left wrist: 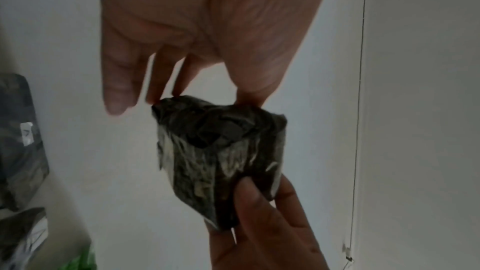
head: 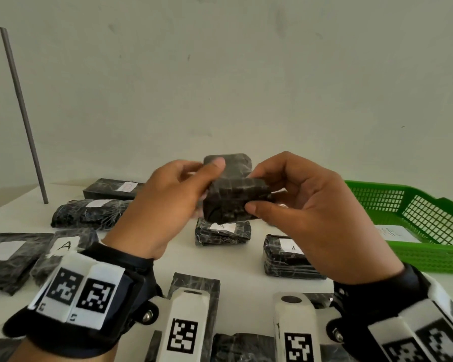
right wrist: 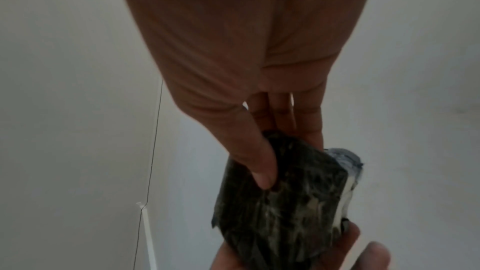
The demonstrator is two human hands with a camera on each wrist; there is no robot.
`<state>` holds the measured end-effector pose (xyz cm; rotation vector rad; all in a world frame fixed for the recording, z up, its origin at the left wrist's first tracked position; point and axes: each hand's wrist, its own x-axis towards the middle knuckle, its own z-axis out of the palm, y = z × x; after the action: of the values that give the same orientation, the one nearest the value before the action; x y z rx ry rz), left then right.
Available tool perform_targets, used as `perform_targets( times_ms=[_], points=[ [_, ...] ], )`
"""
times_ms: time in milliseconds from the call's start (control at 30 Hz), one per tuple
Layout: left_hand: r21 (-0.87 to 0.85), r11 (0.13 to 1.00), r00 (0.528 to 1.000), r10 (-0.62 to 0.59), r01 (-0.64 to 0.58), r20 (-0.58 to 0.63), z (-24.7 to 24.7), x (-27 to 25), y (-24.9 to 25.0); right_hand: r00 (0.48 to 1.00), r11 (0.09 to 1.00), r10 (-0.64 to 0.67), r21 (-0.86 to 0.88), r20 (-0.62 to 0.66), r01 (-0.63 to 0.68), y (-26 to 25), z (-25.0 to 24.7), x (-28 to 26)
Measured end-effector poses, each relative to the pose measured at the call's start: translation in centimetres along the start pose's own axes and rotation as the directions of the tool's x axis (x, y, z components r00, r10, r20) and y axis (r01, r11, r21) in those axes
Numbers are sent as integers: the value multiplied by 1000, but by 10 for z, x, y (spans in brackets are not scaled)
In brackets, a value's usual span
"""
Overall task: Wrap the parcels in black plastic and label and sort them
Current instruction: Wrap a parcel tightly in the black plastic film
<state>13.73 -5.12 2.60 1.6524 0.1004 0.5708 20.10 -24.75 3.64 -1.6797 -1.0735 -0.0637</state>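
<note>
At the centre of the frame I hold the black-wrapped parcel [head: 233, 201] above the table [head: 246, 270]: my left hand [head: 168, 202] pinches its left end, my right hand [head: 309, 205] pinches its right end, fingers curled.

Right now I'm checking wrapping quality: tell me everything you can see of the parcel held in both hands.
The parcel is a small blocky bundle wrapped in crinkled, glossy black plastic, with folded flaps bunched at one end. No label shows on it. It is held in the air above the table, the left hand gripping one end, the right hand pinching the other.
</note>
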Motion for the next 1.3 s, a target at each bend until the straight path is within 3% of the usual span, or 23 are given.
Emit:
perform_targets(
  times_ms=[67,167,267,333,433,700,833,933,1033,1300],
  points=[
    [-22,997,997,-78,79,16,-1,2,-3,997,998,17,-56,78,-12,-3,2,-2],
    [-3,999,999,-50,50,-11,-4,2,-3,990,998,64,-7,124,-64,-8,3,-4],
    [91,995,998,33,-37,47,-4,0,-1,992,994,112,13,-64,-111,-5,2,-1],
    [100,992,992,61,-72,107,-4,-3,0,965,985,171,2,-197,-174,4,2,2],
    [110,985,976,109,-132,190,0,-5,0,955,965,253,114,-158,-237,11,2,6],
    [330,900,954,233,-284,186,6,-9,5,974,975,187,147,-128,-167,5,-4,4],
    [511,814,958,186,-275,220,8,-14,10,977,980,167,127,-130,-150,4,-4,3],
    [403,889,959,121,-219,255,11,-17,16,972,985,158,91,-171,-144,6,-6,4],
    [253,945,964,154,-207,216,10,-15,13,973,978,160,162,-165,-133,5,-5,3],
    [49,980,973,181,-190,146,6,-9,6,980,990,104,113,-172,-85,7,-7,3]
  ],
)
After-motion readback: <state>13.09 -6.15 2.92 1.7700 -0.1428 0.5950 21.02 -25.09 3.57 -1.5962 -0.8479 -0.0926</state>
